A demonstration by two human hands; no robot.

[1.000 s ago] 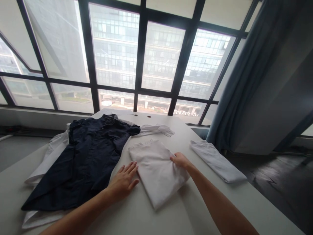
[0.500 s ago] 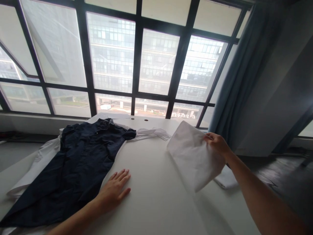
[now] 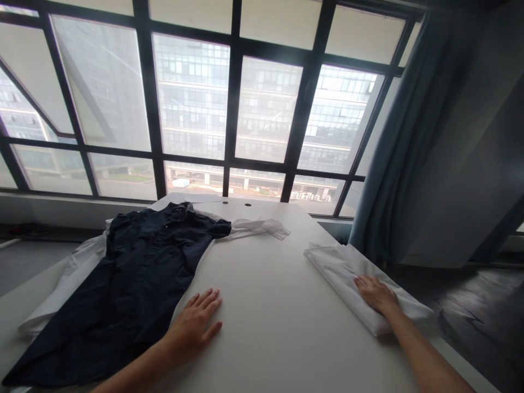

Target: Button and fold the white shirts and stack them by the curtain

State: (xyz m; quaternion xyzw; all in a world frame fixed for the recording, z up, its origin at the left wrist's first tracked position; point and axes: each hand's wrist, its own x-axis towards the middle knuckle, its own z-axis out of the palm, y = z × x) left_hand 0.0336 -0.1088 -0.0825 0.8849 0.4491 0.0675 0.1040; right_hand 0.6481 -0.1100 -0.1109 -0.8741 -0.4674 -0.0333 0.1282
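Observation:
My right hand point(image 3: 376, 295) lies flat, fingers stretched out, on top of a folded white garment point(image 3: 339, 267) at the table's right edge. Palm down on the white table point(image 3: 270, 305), my left hand point(image 3: 195, 325) rests with its fingers apart, holding nothing. Just left of it a dark navy shirt point(image 3: 143, 278) is spread out, buttoned, its collar toward the window. Beneath the navy shirt lies a white shirt point(image 3: 69, 278); one of its sleeves point(image 3: 257, 226) reaches out to the right across the table.
Two dark round holes pierce the table near its far end. A large black-framed window point(image 3: 229, 109) stands behind it. To the right hangs a blue-grey curtain point(image 3: 388, 164), close to the table's right edge.
My right hand has lowered the folded white garment from the air onto the table's right edge and let go its pinch, now lying flat on it. My left hand has stayed on the table.

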